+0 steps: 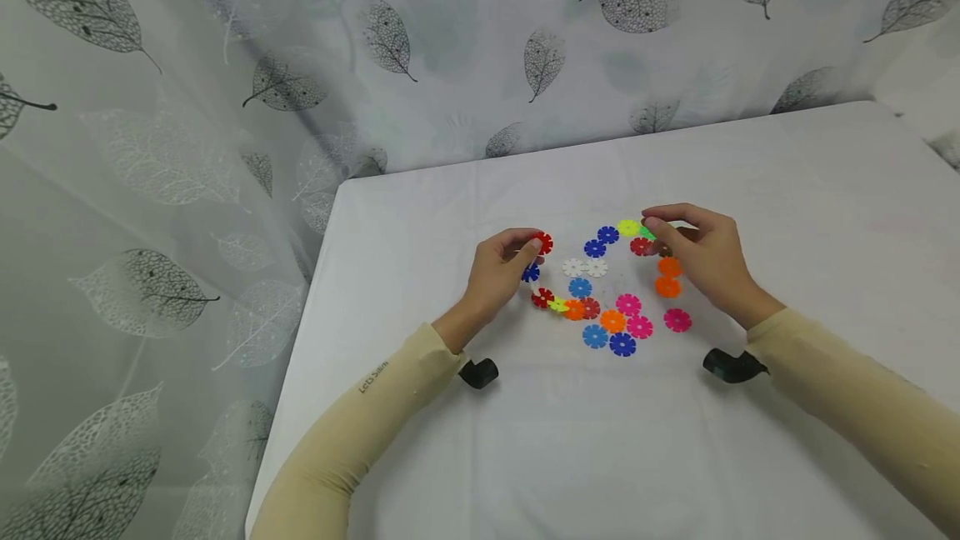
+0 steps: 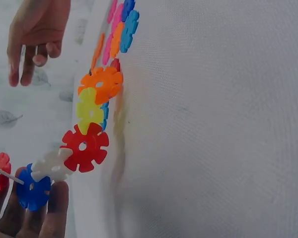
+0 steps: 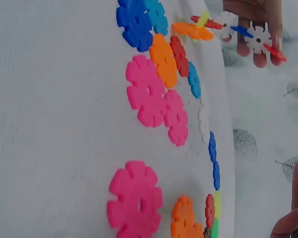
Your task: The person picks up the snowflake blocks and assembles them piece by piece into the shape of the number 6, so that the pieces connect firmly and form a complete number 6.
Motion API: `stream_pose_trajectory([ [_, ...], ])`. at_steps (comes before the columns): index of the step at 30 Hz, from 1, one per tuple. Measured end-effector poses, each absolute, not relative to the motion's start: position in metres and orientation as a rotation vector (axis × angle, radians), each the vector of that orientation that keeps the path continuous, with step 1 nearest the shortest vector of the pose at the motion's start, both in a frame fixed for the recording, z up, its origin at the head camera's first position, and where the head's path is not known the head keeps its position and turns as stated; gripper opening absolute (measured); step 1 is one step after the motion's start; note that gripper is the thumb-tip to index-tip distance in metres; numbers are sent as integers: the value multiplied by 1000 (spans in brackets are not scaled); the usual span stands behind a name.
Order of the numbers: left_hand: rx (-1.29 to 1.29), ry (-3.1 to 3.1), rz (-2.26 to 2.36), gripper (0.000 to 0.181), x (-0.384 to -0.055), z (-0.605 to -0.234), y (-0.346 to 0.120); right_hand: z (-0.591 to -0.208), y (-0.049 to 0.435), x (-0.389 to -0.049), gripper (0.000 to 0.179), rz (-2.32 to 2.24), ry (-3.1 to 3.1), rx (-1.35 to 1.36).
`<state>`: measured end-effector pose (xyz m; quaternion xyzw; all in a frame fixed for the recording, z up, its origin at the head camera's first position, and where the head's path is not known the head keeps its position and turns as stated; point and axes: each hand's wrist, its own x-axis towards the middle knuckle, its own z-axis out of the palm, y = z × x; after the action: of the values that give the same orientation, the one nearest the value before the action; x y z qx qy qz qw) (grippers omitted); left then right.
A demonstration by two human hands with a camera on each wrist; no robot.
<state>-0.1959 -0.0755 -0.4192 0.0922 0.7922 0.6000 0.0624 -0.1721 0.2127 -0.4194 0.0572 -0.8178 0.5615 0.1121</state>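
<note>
My left hand [image 1: 495,269] pinches the upper end of a chain of interlocked notched plastic discs, at a red disc [image 1: 544,242]. Below it in the left wrist view come a blue disc [image 2: 34,191], a white disc [image 2: 52,167], another red disc [image 2: 93,154], a yellow disc [image 2: 89,105] and an orange disc [image 2: 108,84]. The chain hangs and curves toward the loose pieces. Over the right side of the pieces hovers my right hand [image 1: 712,261], fingers loosely bent and holding nothing. It overlaps a green disc [image 1: 647,233] and is near a red disc [image 1: 641,247].
Loose discs lie on the white-covered table [image 1: 600,448]: two white discs [image 1: 573,267], several blue ones, orange discs [image 1: 667,287] and pink discs [image 1: 677,321]. A leaf-patterned curtain [image 1: 450,40] hangs behind and to the left. Black wrist mounts [image 1: 478,373] protrude from both sleeves.
</note>
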Motion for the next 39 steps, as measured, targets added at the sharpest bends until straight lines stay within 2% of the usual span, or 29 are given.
stream_pose_trajectory([
  [12,112,2249,1823,27,-196,-422,-76,-429,250,-174,44,1673,-2485,-86],
  [20,147,2228,1843,28,-195,-420,-76,-433,265,-174,53,1475,-2783,-196],
  [33,136,2188,1882,27,-195,-420,-76,-439,267,-177,59,1200,-3145,-67],
  [39,129,2177,1892,28,-194,-420,-76,-437,262,-179,55,1110,-3180,-55],
])
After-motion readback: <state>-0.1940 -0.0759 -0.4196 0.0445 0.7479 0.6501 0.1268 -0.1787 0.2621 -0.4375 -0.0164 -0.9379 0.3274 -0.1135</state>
